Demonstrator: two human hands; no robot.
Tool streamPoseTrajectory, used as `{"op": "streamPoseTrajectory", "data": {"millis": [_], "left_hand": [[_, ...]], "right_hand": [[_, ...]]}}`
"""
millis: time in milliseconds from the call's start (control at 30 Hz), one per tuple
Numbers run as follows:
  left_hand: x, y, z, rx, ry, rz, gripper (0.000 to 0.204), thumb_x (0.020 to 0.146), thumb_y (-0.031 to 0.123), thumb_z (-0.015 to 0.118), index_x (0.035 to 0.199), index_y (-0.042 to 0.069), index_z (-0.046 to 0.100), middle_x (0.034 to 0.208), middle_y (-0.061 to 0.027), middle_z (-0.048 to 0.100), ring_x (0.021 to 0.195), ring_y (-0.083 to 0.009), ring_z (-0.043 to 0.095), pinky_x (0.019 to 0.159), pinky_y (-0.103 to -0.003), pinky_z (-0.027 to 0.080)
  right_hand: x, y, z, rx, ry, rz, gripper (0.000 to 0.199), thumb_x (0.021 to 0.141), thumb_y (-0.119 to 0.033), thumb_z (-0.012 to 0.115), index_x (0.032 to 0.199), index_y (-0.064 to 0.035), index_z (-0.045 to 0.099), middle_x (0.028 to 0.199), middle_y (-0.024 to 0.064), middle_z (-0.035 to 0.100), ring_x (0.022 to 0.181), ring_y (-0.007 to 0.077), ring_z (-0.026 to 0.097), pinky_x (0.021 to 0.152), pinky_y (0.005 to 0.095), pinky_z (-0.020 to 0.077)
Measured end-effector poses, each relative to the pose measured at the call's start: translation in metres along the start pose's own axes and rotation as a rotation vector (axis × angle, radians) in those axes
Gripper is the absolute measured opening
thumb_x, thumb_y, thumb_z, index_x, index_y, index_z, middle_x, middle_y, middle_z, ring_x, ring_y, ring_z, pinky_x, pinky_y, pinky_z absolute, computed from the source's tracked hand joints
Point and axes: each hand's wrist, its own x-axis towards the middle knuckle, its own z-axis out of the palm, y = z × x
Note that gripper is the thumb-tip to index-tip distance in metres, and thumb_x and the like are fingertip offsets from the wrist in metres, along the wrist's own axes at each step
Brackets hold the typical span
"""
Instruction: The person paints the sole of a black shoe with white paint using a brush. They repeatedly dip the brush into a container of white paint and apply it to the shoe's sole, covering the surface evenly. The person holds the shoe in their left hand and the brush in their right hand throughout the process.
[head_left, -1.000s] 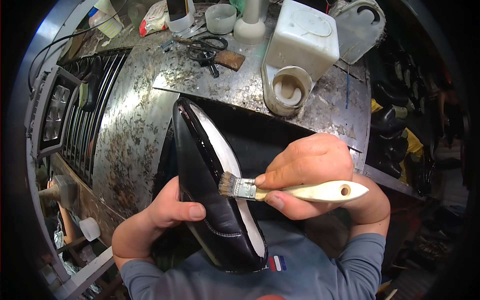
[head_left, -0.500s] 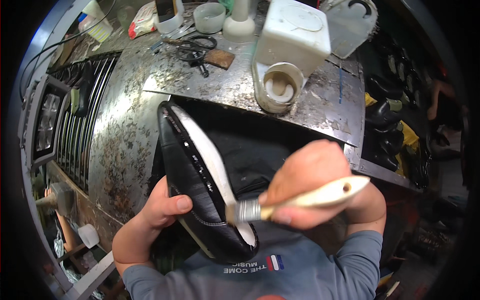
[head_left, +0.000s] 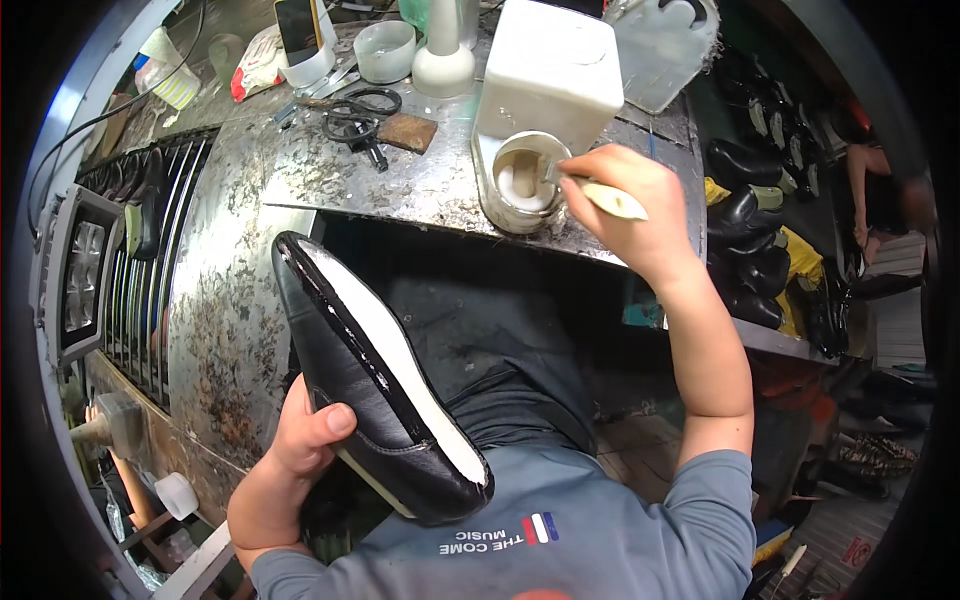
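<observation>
My left hand [head_left: 300,435] grips a black leather shoe upper [head_left: 370,380], sole side up, with its white insole facing me. It is held low over my lap, in front of the metal bench. My right hand [head_left: 625,205] is stretched out to the bench and holds a pale wooden-handled brush [head_left: 605,195]. The brush's bristles are dipped in a round metal can [head_left: 520,185] with whitish glue inside.
The stained metal bench [head_left: 400,175] carries a white plastic jug [head_left: 550,70], black scissors [head_left: 355,110], a white bottle [head_left: 443,55], a small tub [head_left: 385,50] and a phone [head_left: 297,28]. Black shoes [head_left: 750,240] are stacked on the right. A wire rack [head_left: 150,260] and a lamp [head_left: 80,275] stand left.
My right hand has lifted the brush off the shoe's insole and reached forward to the glue can. My left hand keeps the shoe, now lower and more to the left.
</observation>
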Motion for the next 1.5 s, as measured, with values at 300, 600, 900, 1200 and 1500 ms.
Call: {"op": "streamPoseTrajectory", "data": {"millis": [300, 600, 900, 1200, 1500], "left_hand": [[-0.001, 0.007, 0.005, 0.003, 0.049, 0.059, 0.083, 0.08, 0.042, 0.083, 0.138, -0.007, 0.052, 0.123, -0.016, 0.069, 0.111, -0.0245, 0.07, 0.098, -0.037, 0.056], [0.0, 0.008, 0.005, 0.025, 0.004, 0.032, 0.081, 0.083, 0.043, 0.081, 0.138, -0.009, 0.051, 0.123, -0.0175, 0.069, 0.11, -0.025, 0.071, 0.098, -0.038, 0.056], [0.0, 0.01, 0.016, 0.041, 0.018, 0.046, 0.082, 0.085, 0.046, 0.08, 0.14, -0.008, 0.05, 0.123, -0.0173, 0.069, 0.112, -0.0257, 0.07, 0.098, -0.039, 0.056], [0.004, 0.001, -0.002, -0.046, -0.003, 0.021, 0.084, 0.088, 0.045, 0.078, 0.145, -0.007, 0.045, 0.132, -0.02, 0.064, 0.117, -0.0283, 0.068, 0.101, -0.042, 0.056], [0.024, -0.056, -0.019, -0.608, -0.223, 0.087, 0.075, 0.102, 0.041, 0.057, 0.162, 0.006, 0.029, 0.157, -0.0199, 0.046, 0.142, -0.0341, 0.05, 0.119, -0.053, 0.041]], "right_hand": [[-0.005, -0.004, -0.003, 0.055, -0.008, -0.07, 0.018, 0.082, -0.009, 0.082, 0.099, -0.0046, 0.077, 0.091, 0.0093, 0.075, 0.077, 0.025, 0.073, 0.069, 0.0335, 0.0581], [-0.003, -0.078, -0.016, 0.855, -0.215, -0.213, 0.017, 0.081, -0.01, 0.084, 0.092, -0.0005, 0.077, 0.085, 0.0107, 0.075, 0.071, 0.0246, 0.073, 0.061, 0.0328, 0.0576], [-0.004, -0.108, -0.01, 0.967, -0.31, -0.155, 0.011, 0.079, -0.012, 0.082, 0.084, -0.0069, 0.074, 0.071, 0.0069, 0.068, 0.061, 0.0251, 0.068, 0.055, 0.0337, 0.0541], [-0.006, -0.104, -0.041, 1.097, -0.574, -0.184, 0.011, 0.081, -0.007, 0.081, 0.088, -0.0003, 0.078, 0.075, 0.0105, 0.073, 0.065, 0.0241, 0.073, 0.055, 0.0314, 0.0582], [0.005, -0.106, -0.054, 1.07, -0.546, -0.245, 0.013, 0.075, -0.005, 0.083, 0.087, -0.001, 0.08, 0.076, 0.0089, 0.072, 0.061, 0.0194, 0.07, 0.052, 0.0283, 0.0554]]}}
